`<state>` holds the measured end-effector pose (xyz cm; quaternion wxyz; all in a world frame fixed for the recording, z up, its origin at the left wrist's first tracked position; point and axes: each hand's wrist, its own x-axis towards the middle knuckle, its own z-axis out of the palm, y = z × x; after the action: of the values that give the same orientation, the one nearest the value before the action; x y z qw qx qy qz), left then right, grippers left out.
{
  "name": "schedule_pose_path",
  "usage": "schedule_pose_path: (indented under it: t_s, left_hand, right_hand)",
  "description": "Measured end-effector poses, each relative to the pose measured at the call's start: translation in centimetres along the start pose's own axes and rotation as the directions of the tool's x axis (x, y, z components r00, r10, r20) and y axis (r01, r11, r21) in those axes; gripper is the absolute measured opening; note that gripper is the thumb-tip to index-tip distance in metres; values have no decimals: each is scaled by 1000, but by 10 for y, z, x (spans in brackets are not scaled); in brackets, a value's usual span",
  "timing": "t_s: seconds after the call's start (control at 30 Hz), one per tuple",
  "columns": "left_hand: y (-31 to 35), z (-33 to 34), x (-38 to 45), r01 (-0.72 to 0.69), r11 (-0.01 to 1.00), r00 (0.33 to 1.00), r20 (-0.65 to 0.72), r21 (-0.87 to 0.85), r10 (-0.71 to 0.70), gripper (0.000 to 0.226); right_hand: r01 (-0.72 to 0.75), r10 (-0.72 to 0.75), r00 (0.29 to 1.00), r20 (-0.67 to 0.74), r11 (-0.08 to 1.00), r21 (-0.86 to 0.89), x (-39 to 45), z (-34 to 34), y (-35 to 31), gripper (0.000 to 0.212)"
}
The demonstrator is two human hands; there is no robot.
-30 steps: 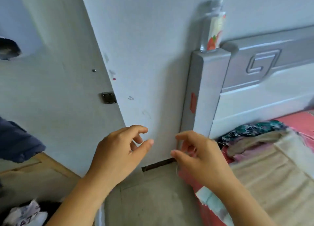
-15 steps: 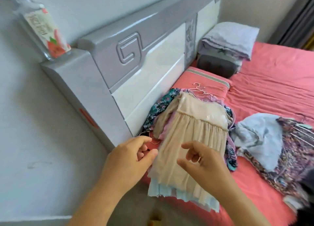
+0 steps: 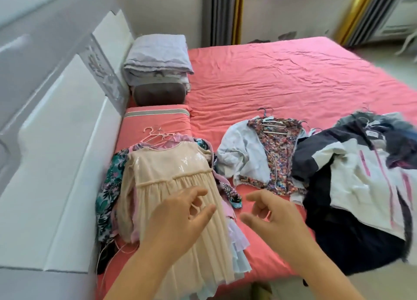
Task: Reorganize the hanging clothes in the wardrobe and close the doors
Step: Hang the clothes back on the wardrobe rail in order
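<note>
Bed (image 3: 282, 73): a pink sheet is covering it, and three heaps of clothes on hangers are lying across its near half; the wardrobe is not showing in this view.
Headboard (image 3: 56, 153): a white and grey panel is running along the left, with the leftmost heap lying close beside it.
Progress: judging by the heaps, the clothes are sitting out of the wardrobe and waiting to be sorted; rehanging them and closing the doors are looking like steps not yet done.
Dark heap (image 3: 352, 200): a navy and white jacket is sprawling at the right, with other dark garments and hanger hooks poking out behind it.
Folded blankets (image 3: 158, 60): a lilac stack is resting on a grey cushion (image 3: 158, 95) by the headboard, well apart from the clothes.
Pillow (image 3: 155, 123): its pink case is lying beneath the cushion, with pink hangers (image 3: 155, 134) resting on its near edge.
Left heap: a cream dress (image 3: 171, 182) is lying on top, with a teal floral garment (image 3: 108, 191) and pale pink and blue layers spreading under it.
Middle heap: a floral blouse (image 3: 277, 155) on a hanger is lying across a pale blue top (image 3: 241, 157).
Left hand (image 3: 180, 220): it is hovering over the cream dress skirt, fingers loosely curled and grasping nothing.
Right hand (image 3: 277, 220): it is hovering above the sheet between the left and middle heaps, fingers relaxed and empty.
Next move: the person is probably reaching to pick up a garment, likely the cream dress.
</note>
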<state>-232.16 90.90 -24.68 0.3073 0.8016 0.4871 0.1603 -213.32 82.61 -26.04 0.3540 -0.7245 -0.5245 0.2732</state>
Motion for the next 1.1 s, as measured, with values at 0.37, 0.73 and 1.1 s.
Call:
schedule_pose_path:
  t_s: [0.37,0.73,1.1]
  left_hand:
    - [91,77,121,-85,996,994,72,-18,86,38]
    - [197,156,228,-29,995,992,122,-92,40,52]
    - [235,211,275,-197,973,929,295,-119,224,21]
  right_hand:
    - [-66,66,995,-75,998,-1,84,-91,89,25]
    - [-108,108,990,-93,994,-1,158,-212,173,30]
    - [-379,366,887,-281,925,12,122,-264,205,29]
